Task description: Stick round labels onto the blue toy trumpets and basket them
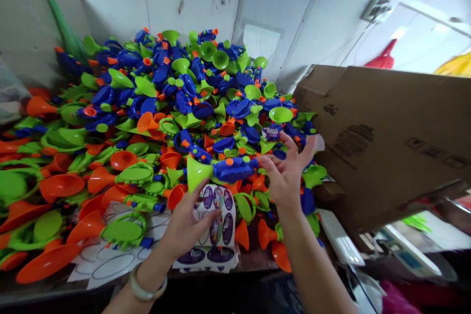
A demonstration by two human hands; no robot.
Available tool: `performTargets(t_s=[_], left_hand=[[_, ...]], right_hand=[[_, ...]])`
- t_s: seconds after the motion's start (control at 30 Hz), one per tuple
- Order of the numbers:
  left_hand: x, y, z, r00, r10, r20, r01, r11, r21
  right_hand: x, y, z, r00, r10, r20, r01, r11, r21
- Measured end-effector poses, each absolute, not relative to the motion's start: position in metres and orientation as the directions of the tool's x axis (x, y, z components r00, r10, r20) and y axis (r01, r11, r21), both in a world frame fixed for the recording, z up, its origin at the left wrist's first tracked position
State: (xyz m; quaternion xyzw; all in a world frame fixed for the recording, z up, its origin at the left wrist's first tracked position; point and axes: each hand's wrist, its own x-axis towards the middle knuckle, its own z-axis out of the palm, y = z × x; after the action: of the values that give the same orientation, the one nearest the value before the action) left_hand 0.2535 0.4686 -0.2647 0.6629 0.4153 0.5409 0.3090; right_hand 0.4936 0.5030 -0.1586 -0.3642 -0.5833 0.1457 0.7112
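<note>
A blue toy trumpet (235,169) with a lime-green bell lies level between my two hands, in front of the heap. My left hand (189,228) is spread, its index fingertip at the lower rim of the bell and its thumb over a sheet of purple oval stickers (222,233). Whether that thumb presses the sheet, I cannot tell. At the trumpet's mouthpiece end is my right hand (289,176), thumb by the orange tip. A small purple sticker (271,133) clings to a fingertip of this hand. Something pale and translucent (319,142) shows beside another finger.
Blue and green toy trumpets (180,78) are heaped against the wall. Green ones with orange bells (62,184) spread across the left. Used sticker backing sheets (110,265) lie at the front left. A large cardboard box (390,132) stands on the right, near a white device (340,238).
</note>
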Motion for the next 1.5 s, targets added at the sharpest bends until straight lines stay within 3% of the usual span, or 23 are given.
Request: performTargets(t_s=[0.07, 0.13, 0.2, 0.3, 0.4, 0.53, 0.77, 0.9, 1.07, 1.5], left_hand=[[0.259, 0.456, -0.263, 0.108, 0.921, 0.375, -0.048, -0.371, 0.927], [0.260, 0.439, -0.265, 0.073, 0.936, 0.345, -0.237, -0.319, 0.917], [0.256, 0.423, -0.270, -0.055, 0.957, 0.284, -0.272, -0.288, 0.918], [0.246, 0.403, -0.276, -0.325, 0.930, 0.170, -0.184, -0.239, 0.954], [0.241, 0.391, -0.269, -0.445, 0.893, 0.071, -0.262, -0.206, 0.943], [0.244, 0.384, -0.253, -0.374, 0.927, 0.025, -0.449, -0.205, 0.870], [0.255, 0.378, -0.258, -0.243, 0.948, 0.207, -0.493, -0.304, 0.815], [0.257, 0.380, -0.254, -0.199, 0.944, 0.262, -0.491, -0.327, 0.807], [0.260, 0.380, -0.248, -0.253, 0.939, 0.235, -0.478, -0.332, 0.813], [0.262, 0.380, -0.251, -0.300, 0.943, 0.144, -0.462, -0.275, 0.843]], right_hand=[[0.480, 0.480, -0.169, 0.238, 0.679, 0.694, 0.174, 0.674, -0.718], [0.468, 0.458, -0.177, 0.175, 0.727, 0.664, 0.139, 0.649, -0.748], [0.458, 0.441, -0.184, 0.113, 0.748, 0.654, 0.144, 0.639, -0.756], [0.452, 0.426, -0.188, 0.086, 0.707, 0.702, 0.275, 0.661, -0.698], [0.448, 0.424, -0.190, 0.117, 0.672, 0.731, 0.334, 0.667, -0.666], [0.430, 0.423, -0.194, 0.165, 0.675, 0.719, 0.243, 0.679, -0.693], [0.383, 0.396, -0.206, 0.180, 0.719, 0.671, 0.125, 0.660, -0.741], [0.372, 0.386, -0.214, 0.170, 0.710, 0.683, 0.157, 0.665, -0.730], [0.368, 0.388, -0.220, 0.155, 0.621, 0.768, 0.235, 0.732, -0.639], [0.366, 0.387, -0.222, 0.158, 0.658, 0.736, 0.192, 0.711, -0.676]])
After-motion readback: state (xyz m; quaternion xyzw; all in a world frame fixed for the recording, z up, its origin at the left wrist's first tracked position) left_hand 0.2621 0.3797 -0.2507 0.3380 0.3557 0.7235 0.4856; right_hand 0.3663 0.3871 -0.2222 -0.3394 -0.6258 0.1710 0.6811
